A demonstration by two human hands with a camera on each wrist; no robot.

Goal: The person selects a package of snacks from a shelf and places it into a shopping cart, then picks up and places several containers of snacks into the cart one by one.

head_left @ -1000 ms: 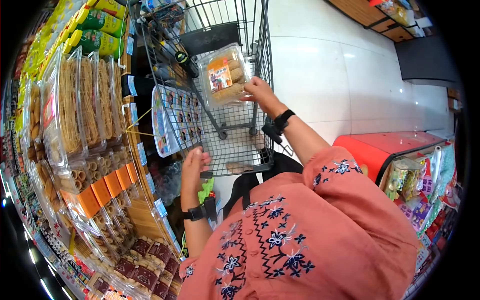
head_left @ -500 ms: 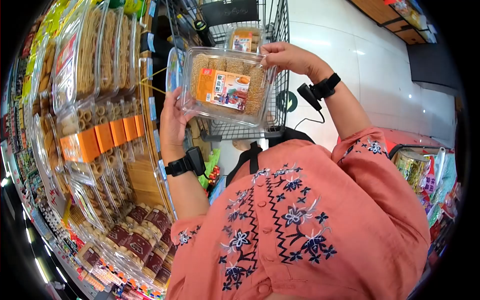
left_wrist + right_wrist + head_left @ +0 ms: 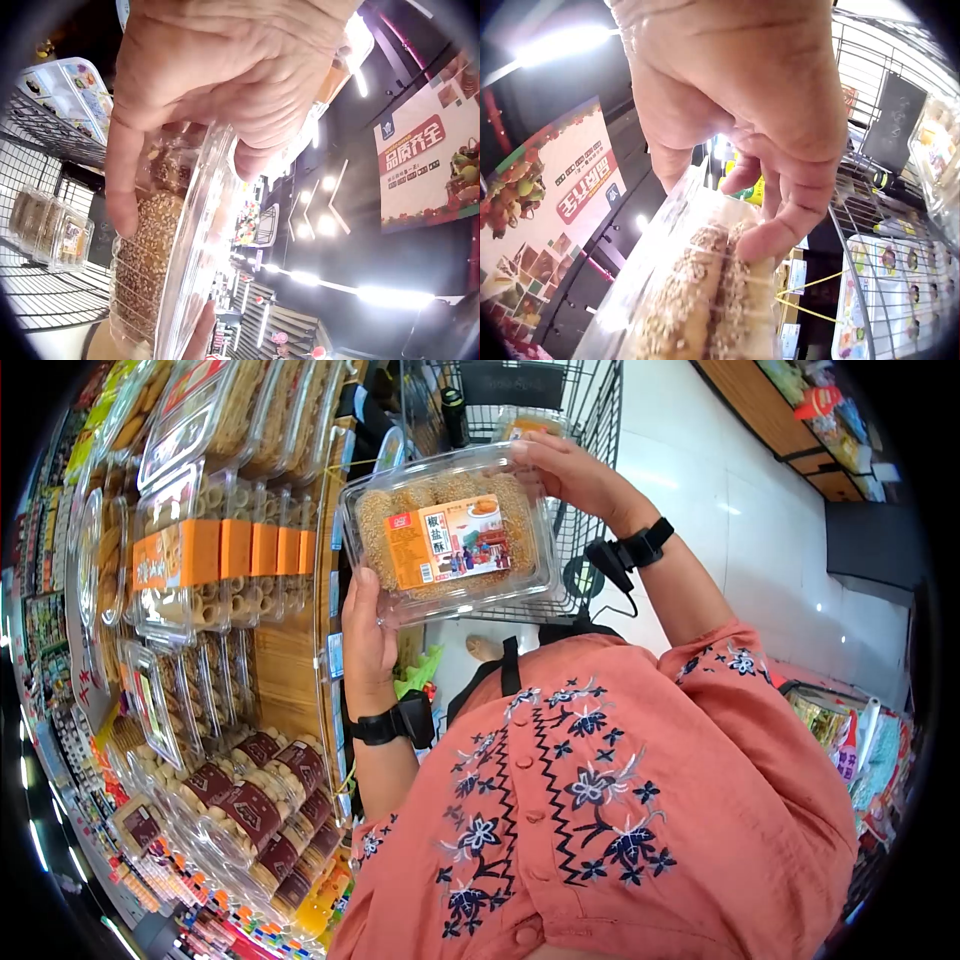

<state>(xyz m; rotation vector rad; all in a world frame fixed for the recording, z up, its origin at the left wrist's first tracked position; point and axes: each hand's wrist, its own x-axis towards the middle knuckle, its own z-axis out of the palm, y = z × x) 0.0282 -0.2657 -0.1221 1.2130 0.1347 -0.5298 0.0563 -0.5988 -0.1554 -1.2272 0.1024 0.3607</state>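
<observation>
Both hands hold up a clear plastic box of sesame-coated pastries [image 3: 455, 540], its orange and white label facing the head camera. My left hand [image 3: 370, 630] grips the box's lower left corner, while my right hand [image 3: 580, 475] has hold of the upper right corner. In the left wrist view, fingers wrap over the box edge, with sesame pastries [image 3: 146, 262] showing through the plastic. The right wrist view shows a fingertip pressed on the box wall beside the pastries [image 3: 682, 292]. Beyond, a second pastry box [image 3: 525, 424] lies in the shopping cart [image 3: 590, 510].
Shelves of boxed snacks [image 3: 225, 545] and brown-labelled packs [image 3: 245, 810] line the left side. A dark bottle [image 3: 453, 415] is in the cart. A colourful printed white panel [image 3: 881, 292] sits by the cart's side. More packaged goods [image 3: 860, 750] stand at right.
One second ago my right hand alone held a pastry box over the cart. My left hand has joined at the left corner, and the held box is nearer and more squarely facing me.
</observation>
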